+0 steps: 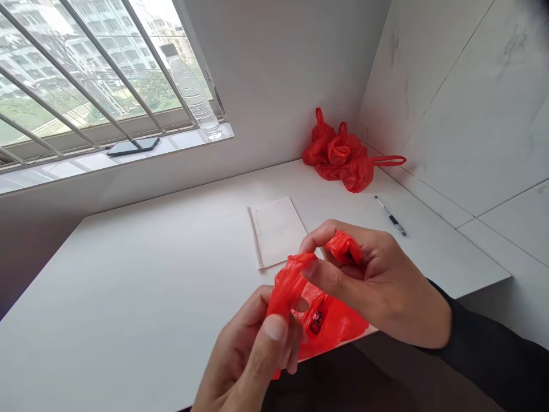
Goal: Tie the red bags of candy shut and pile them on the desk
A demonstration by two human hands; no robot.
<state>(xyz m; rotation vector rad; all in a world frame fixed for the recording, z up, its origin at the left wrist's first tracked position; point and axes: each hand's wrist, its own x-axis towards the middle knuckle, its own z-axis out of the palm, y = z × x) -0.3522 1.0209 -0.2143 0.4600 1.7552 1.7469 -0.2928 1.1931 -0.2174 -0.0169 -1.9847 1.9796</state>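
A red plastic bag hangs between my hands at the front edge of the white table. My left hand pinches one gathered strip of it between thumb and fingers. With thumb and forefinger, my right hand grips the top of that same strip, and another bunched part of the bag sticks out between its fingers. A small dark printed mark shows on the bag below the hands. Whether anything lies inside the bag cannot be made out.
On the white table lie a pale notebook and a black-and-clear pen. More crumpled red plastic bags sit in the back corner. A water bottle and a phone rest on the windowsill.
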